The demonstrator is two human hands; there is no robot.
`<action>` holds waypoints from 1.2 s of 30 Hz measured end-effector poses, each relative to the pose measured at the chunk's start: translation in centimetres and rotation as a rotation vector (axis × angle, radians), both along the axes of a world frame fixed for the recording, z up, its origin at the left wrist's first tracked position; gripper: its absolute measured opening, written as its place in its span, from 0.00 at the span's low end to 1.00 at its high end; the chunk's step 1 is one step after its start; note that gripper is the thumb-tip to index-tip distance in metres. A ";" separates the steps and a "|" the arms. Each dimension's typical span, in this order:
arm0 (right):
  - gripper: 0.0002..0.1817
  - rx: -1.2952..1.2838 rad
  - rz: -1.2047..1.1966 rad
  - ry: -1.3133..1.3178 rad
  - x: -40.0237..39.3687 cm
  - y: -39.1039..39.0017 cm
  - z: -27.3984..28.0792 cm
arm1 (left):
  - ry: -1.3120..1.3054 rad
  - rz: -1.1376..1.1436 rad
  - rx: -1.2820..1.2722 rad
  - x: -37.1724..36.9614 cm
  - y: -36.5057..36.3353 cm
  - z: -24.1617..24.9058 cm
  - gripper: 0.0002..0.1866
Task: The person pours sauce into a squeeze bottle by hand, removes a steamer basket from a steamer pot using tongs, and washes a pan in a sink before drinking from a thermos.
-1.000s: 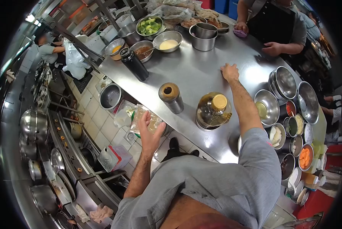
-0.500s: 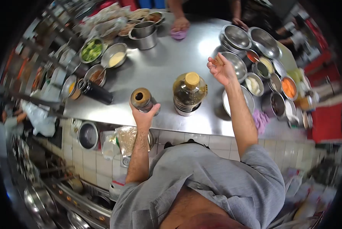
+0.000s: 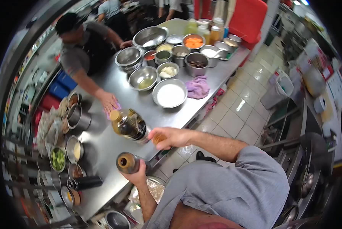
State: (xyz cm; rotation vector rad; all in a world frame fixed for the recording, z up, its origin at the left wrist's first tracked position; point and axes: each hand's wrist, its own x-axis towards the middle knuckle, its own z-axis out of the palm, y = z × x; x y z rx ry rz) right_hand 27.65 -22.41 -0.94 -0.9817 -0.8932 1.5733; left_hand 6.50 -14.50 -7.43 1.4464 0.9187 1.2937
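My left hand (image 3: pixel 137 178) is wrapped around a dark bottle (image 3: pixel 129 162) with a brown-gold top and an uncovered round mouth, held near the table's front edge. Between the curled fingers of my right hand (image 3: pixel 173 137) is an amber-brown bottle cap (image 3: pixel 159 138). Just beyond those fingertips stands a large bottle of dark liquid (image 3: pixel 132 125), its yellow cap on. Both hands are over the steel table (image 3: pixel 102 152).
A co-worker's hand (image 3: pixel 109 102) presses a purple cloth (image 3: pixel 115 111) on the table. A bowl of white powder (image 3: pixel 170 93) and several ingredient bowls stand at the back right. Near the left edge lies a black cylinder (image 3: pixel 85 183), beside a bowl of chopped greens (image 3: pixel 58 159).
The view has swung to the right, showing more floor and the co-worker. My right hand has come from above the right-hand bowls to beside the large bottle, still holding the cap.
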 end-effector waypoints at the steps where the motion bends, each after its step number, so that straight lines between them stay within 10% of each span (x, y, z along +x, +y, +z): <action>1: 0.24 0.027 0.027 -0.157 -0.2 -0.7 0.7 | 0.040 -0.055 0.029 0.2 -0.8 -0.1 0.40; 16: 0.27 0.545 0.091 -1.434 14.0 -16.8 7.3 | 0.073 -0.491 0.113 20.4 -17.5 1.4 0.40; 36: 0.14 0.009 -0.056 -1.711 43.2 -30.5 12.1 | 0.150 -1.121 0.297 56.2 -25.4 2.5 0.43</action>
